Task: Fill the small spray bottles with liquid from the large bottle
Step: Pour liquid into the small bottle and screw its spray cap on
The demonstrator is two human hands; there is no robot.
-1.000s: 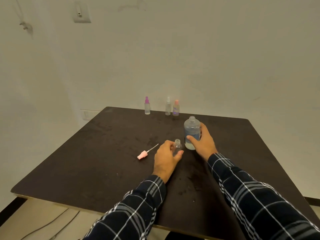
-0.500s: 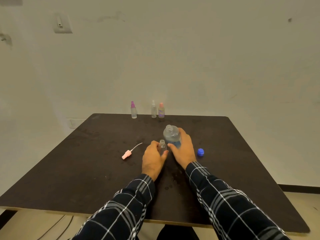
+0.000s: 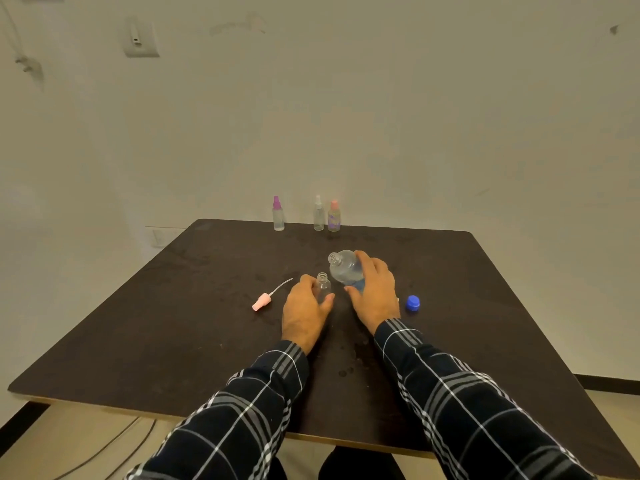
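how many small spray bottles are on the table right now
4. Three stand capped along the far edge: purple-topped, white-topped and pink-topped. The fourth, an open small bottle, stands in the left hand, its pink sprayer lying off to the left. None looks hidden.

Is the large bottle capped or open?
Open: the large bottle shows a bare threaded neck, and its blue cap lies on the table.

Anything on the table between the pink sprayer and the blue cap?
Yes, in the head view: the left hand holding the small open bottle, then the right hand gripping the tilted large bottle.
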